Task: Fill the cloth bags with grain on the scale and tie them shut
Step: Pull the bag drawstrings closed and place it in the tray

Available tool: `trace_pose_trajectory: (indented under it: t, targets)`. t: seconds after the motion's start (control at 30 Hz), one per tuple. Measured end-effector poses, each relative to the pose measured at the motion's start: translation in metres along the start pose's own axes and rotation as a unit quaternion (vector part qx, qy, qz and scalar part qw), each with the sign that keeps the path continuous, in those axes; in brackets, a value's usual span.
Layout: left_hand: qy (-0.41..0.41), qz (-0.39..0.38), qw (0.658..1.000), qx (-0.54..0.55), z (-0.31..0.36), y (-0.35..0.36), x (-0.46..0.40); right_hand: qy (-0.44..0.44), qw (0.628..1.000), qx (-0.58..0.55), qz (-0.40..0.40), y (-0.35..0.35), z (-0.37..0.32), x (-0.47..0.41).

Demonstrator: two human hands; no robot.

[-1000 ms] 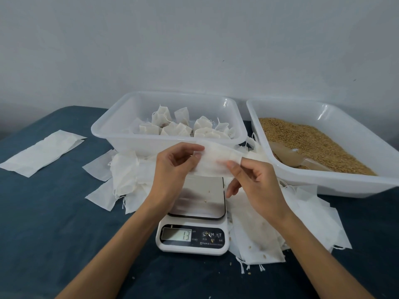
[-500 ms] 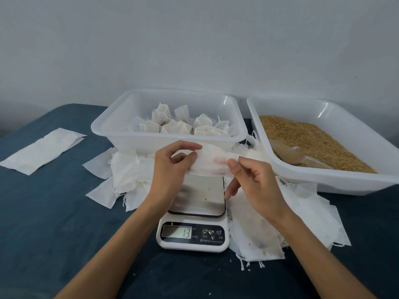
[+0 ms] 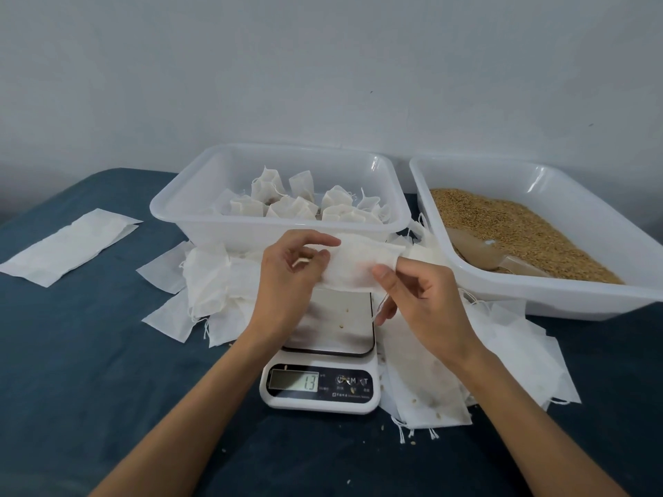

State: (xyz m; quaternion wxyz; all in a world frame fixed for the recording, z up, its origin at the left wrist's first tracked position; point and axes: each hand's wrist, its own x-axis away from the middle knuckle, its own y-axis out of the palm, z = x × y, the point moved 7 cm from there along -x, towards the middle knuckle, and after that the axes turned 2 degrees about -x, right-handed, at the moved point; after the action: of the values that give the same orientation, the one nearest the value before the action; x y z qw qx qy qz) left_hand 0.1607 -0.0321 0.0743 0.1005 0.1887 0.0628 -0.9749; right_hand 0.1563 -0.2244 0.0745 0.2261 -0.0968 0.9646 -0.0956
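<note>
- Head view, nearest first: scale (image 3: 319,371) sits on the dark blue table (image 3: 89,371), display toward the person, reading 13; platform bare except for a few stray grains.
- Flat empty bags lie in loose piles to either side of the scale: one pile (image 3: 215,292) at left, another (image 3: 448,382) at right, this one speckled with grain.
- Just above the scale's far edge, both hands hold one empty cloth bag (image 3: 362,263) in the air. Left hand (image 3: 290,278) pinches its left end between thumb and fingers; right hand (image 3: 419,299) pinches the right end with thumb and forefinger. Neither hand is free.
- Bag's long axis runs left to right, straight across the line of sight, between the two hands. Mouth looks unopened; which end carries it, cannot tell.
- Judgement: current step is opening the bag, filling not yet begun.
- Farther right: tub of grain (image 3: 509,227), scoop (image 3: 480,252) lying in it, handle toward the near rim. Right hand is clearly the nearer one to it.
- Farther, centre: tub (image 3: 172,209) holding tied, filled bags (image 3: 305,206).
- Far left: one flat white sheet (image 3: 68,245), well apart.
</note>
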Motion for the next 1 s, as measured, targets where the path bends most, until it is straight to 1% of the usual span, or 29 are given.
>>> trace_pose_trajectory:
  t: [0.07, 0.1, 0.2, 0.27, 0.3, 0.37, 0.43, 0.5, 0.53, 0.57, 0.63, 0.67, 0.7, 0.73, 0.77, 0.8, 0.83, 0.87, 0.9, 1.0]
  targets:
    - [0.067, -0.004, 0.996, -0.063, 0.013, 0.002, 0.004, -0.011, 1.000, 0.016, 0.014, -0.003, 0.000, -0.001]
    - [0.099, -0.025, 0.991, -0.088, 0.020, 0.006, 0.007, -0.016, 0.999, 0.027, 0.020, -0.005, -0.002, -0.001]
    - [0.149, -0.153, 0.960, -0.179, 0.024, 0.029, 0.017, -0.012, 0.999, 0.039, 0.009, -0.005, -0.006, -0.001]
    - [0.151, -0.202, 0.943, -0.218, 0.022, 0.040, 0.023, -0.009, 0.999, 0.044, -0.025, 0.000, -0.012, -0.001]
    - [0.146, -0.206, 0.944, -0.212, 0.021, 0.043, 0.024, -0.008, 0.997, 0.050, -0.051, 0.004, -0.017, -0.002]
    - [0.139, -0.184, 0.956, -0.179, 0.024, 0.042, 0.025, -0.009, 0.992, 0.068, -0.105, 0.012, -0.029, -0.001]
    - [0.118, -0.162, 0.970, -0.138, 0.026, 0.038, 0.025, -0.017, 0.990, 0.071, -0.119, 0.012, -0.045, -0.004]
    - [0.068, -0.146, 0.982, -0.103, 0.023, 0.034, 0.023, -0.043, 0.995, 0.043, -0.078, -0.006, -0.060, -0.012]
    - [0.042, -0.138, 0.986, -0.082, 0.020, 0.031, 0.022, -0.063, 0.997, 0.037, -0.039, -0.023, -0.067, -0.018]
    - [0.021, -0.134, 0.989, -0.056, 0.018, 0.029, 0.021, -0.077, 0.996, 0.049, 0.006, -0.044, -0.071, -0.024]
    - [-0.010, -0.136, 0.991, -0.004, 0.015, 0.028, 0.020, -0.073, 0.984, 0.137, 0.093, -0.091, -0.068, -0.037]
    - [-0.018, -0.141, 0.990, 0.012, 0.014, 0.028, 0.019, -0.045, 0.971, 0.206, 0.116, -0.116, -0.059, -0.045]
    - [-0.018, -0.147, 0.989, 0.019, 0.013, 0.029, 0.019, 0.009, 0.950, 0.291, 0.114, -0.140, -0.044, -0.053]
    - [-0.015, -0.155, 0.988, 0.023, 0.011, 0.030, 0.019, 0.087, 0.918, 0.379, 0.084, -0.163, -0.024, -0.059]
    - [-0.012, -0.165, 0.986, 0.030, 0.010, 0.031, 0.019, 0.174, 0.876, 0.448, 0.031, -0.184, 0.000, -0.062]
    - [-0.009, -0.174, 0.984, 0.039, 0.009, 0.032, 0.020, 0.249, 0.835, 0.490, -0.027, -0.199, 0.021, -0.059]
    - [-0.007, -0.181, 0.982, 0.044, 0.010, 0.034, 0.020, 0.301, 0.801, 0.512, -0.078, -0.207, 0.037, -0.055]
    - [-0.006, -0.187, 0.981, 0.046, 0.010, 0.034, 0.020, 0.328, 0.778, 0.523, -0.116, -0.212, 0.049, -0.052]
    - [-0.005, -0.190, 0.981, 0.047, 0.010, 0.035, 0.020, 0.333, 0.767, 0.531, -0.140, -0.213, 0.059, -0.052]
    - [-0.013, -0.184, 0.982, 0.044, 0.007, 0.035, 0.020, 0.302, 0.739, 0.579, -0.167, -0.207, 0.073, -0.057]
